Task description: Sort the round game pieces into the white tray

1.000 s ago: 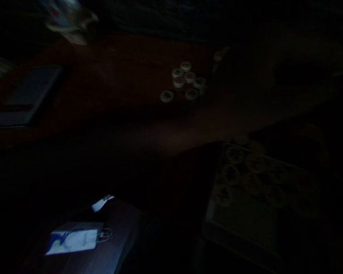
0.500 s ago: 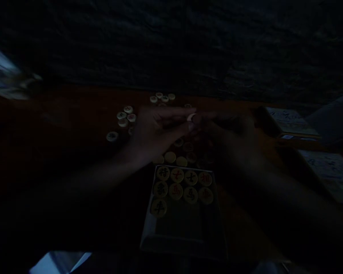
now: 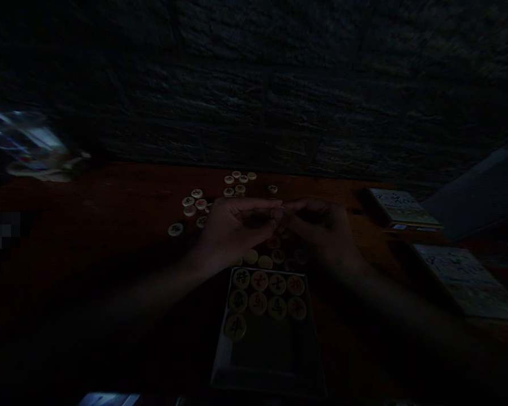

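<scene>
Both hands meet above the table, fingertips pinched at one small round xiangqi piece [image 3: 281, 209], which is mostly covered by the fingers. My left hand [image 3: 231, 228] closes on it from the left, my right hand [image 3: 325, 228] from the right. Just below the hands lies an open box [image 3: 265, 347], with several xiangqi pieces in rows at its far end; their black and red characters face up. The near part of the box shows its bare bottom. Loose pieces [image 3: 265, 262] lie between the box and the hands, some hidden beneath my fingers.
More loose pieces [image 3: 188, 201] are scattered on the wooden table [image 3: 131, 197] to the left and towards the dark stone wall [image 3: 237, 101]. At the right lie two flat, illustrated boxes or books [image 3: 402, 206]. A shiny, blurred object [image 3: 42, 146] stands at the far left. Lighting is very dim.
The camera view has shifted, so the hands, pieces and box sit lower in the picture. The piece between my fingertips is more covered now. The pieces in the box look the same.
</scene>
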Tool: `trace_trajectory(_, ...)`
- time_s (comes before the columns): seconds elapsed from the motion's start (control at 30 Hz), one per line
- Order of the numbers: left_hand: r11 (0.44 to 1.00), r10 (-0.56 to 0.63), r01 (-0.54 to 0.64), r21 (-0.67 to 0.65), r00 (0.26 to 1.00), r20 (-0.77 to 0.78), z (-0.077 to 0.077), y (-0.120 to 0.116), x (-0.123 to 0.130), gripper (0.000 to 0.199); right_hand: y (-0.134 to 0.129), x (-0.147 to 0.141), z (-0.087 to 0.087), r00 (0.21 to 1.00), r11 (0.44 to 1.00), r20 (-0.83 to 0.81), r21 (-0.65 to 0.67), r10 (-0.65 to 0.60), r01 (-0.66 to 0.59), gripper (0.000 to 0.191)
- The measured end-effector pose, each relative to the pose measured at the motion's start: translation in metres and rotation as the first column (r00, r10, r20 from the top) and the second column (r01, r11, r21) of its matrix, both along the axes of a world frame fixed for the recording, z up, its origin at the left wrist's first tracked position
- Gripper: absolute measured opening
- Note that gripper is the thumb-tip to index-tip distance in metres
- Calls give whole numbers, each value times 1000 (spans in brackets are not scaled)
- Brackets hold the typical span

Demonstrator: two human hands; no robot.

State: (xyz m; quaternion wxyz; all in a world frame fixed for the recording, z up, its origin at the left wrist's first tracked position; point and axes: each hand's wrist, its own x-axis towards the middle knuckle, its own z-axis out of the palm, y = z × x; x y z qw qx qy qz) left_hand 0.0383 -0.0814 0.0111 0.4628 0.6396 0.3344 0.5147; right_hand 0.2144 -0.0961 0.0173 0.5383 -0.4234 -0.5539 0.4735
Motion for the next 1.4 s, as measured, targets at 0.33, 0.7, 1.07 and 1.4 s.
trace_trajectory(0.33, 997, -2, 3, -75, 1000, 14, 5, 0, 3, 35, 0, 0, 2, 1000, 999, -12, -43, 6, -6, 22)
trace_trajectory(0.7, 996, 86, -86, -33, 996, 14, 7, -6, 6, 23, 0, 0, 2, 997, 997, 46, 46, -58, 56, 21)
trace_trajectory(1.07, 999, 41, -41, -15, 999, 21, 6, -5, 5, 28, -3, 0, 9, 994, 997, 91, 48, -63, 59, 30)
trace_trajectory(1.4, 997, 4, -1, -82, 999, 39, 5, -8, 8, 35, -3, 2, 5, 997, 998, 21, -6, -70, 70, 27)
